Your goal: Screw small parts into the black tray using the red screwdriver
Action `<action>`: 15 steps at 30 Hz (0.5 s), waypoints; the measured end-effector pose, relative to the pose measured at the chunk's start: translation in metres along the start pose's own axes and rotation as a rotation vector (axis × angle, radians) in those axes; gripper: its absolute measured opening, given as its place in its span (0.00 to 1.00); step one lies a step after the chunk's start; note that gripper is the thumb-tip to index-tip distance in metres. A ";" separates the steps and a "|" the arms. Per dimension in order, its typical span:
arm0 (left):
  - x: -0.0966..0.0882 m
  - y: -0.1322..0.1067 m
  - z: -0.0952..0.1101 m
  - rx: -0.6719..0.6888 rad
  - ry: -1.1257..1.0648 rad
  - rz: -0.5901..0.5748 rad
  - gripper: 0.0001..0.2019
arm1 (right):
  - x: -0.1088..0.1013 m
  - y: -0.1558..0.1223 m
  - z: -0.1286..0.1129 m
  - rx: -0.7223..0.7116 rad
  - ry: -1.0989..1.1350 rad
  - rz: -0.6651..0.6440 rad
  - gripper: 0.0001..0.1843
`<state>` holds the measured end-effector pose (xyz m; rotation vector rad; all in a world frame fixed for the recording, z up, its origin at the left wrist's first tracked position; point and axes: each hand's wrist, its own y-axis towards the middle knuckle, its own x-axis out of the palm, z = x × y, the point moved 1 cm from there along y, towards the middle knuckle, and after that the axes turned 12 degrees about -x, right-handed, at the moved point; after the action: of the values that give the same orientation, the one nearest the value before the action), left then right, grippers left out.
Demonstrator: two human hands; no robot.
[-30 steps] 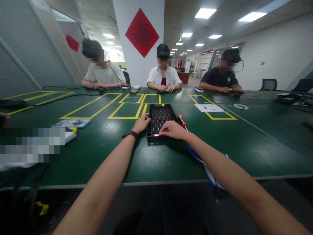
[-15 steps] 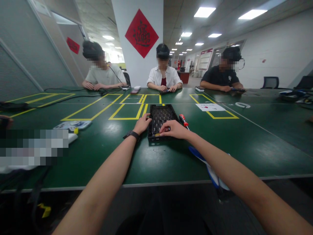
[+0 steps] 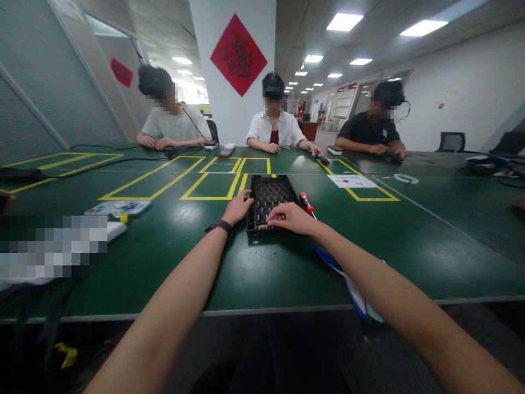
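Note:
A black rectangular casing lies open side up on the green table in front of me, with rows of small shapes on its inner floor. My left hand is closed on its left wall, and a dark band circles that wrist. My right hand reaches over the near right corner, thumb and fingers pinched together low inside the casing. Beside those fingertips lies a narrow tan strip along the near end. Whatever the pinch holds is too small to make out. A red-handled screwdriver rests just right of the casing.
Under my right forearm a blue and white item hangs over the table's front edge. A printed sheet and white ring lie farther right. Left are a patterned flat object and cables. Across the table sit three people.
My right fingertips have shifted slightly right, uncovering more of the tan strip. My left hand stays on the casing. Across the table, the middle person's hand has moved sideways with a dark object.

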<state>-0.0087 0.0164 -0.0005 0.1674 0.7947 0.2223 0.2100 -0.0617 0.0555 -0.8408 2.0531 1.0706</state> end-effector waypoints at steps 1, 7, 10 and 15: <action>0.000 0.000 0.000 0.002 0.001 0.000 0.22 | 0.000 0.000 0.000 -0.009 -0.018 0.000 0.11; 0.000 0.000 0.001 0.015 -0.004 -0.004 0.22 | -0.001 0.000 -0.001 -0.042 -0.092 -0.040 0.10; -0.001 -0.001 0.001 0.004 0.001 -0.007 0.22 | -0.002 0.000 -0.002 -0.044 -0.062 -0.061 0.11; -0.002 -0.002 0.002 -0.001 0.008 0.000 0.22 | -0.002 0.001 -0.002 -0.023 -0.015 -0.076 0.12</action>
<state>-0.0082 0.0140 0.0015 0.1655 0.8028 0.2234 0.2098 -0.0630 0.0582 -0.9120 1.9835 1.0583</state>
